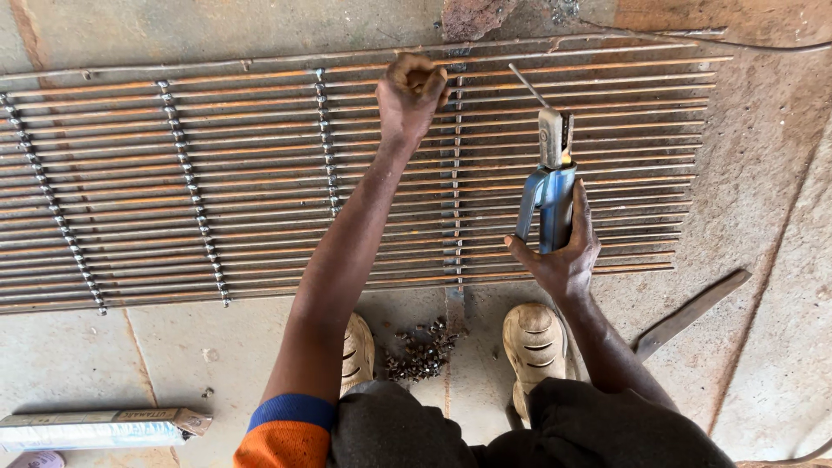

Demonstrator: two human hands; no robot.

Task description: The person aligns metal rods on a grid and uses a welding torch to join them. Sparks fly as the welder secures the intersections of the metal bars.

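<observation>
The person crouches over a rusty grille of long steel rods laid flat on the concrete floor, shoes planted just short of its near edge. The right hand is wrapped around the blue grip of an electrode holder, its welding rod angled up and to the left, tip hanging just above the bars near the far rail. The left hand is clenched down on the rods, close beside the row of small nuts that runs across the grille (four such rows show, this being the rightmost).

By my reading, this is the tacking stage: nuts threaded between the bars as spacers are being welded one row at a time, and the rod is poised at the top of this row. The next move would call for bringing the tip down exactly onto a nut-and-bar joint while the left hand keeps the bars from shifting, and keeping those fingers clear of the arc.

A loose pile of nuts sits between the shoes, a long packet of electrodes lies at the lower left, and a flat steel strip rests to the right. What the left hand pins underneath is hidden by the fist; the grille's left end is cut off, and no cable is traceable from the holder.
</observation>
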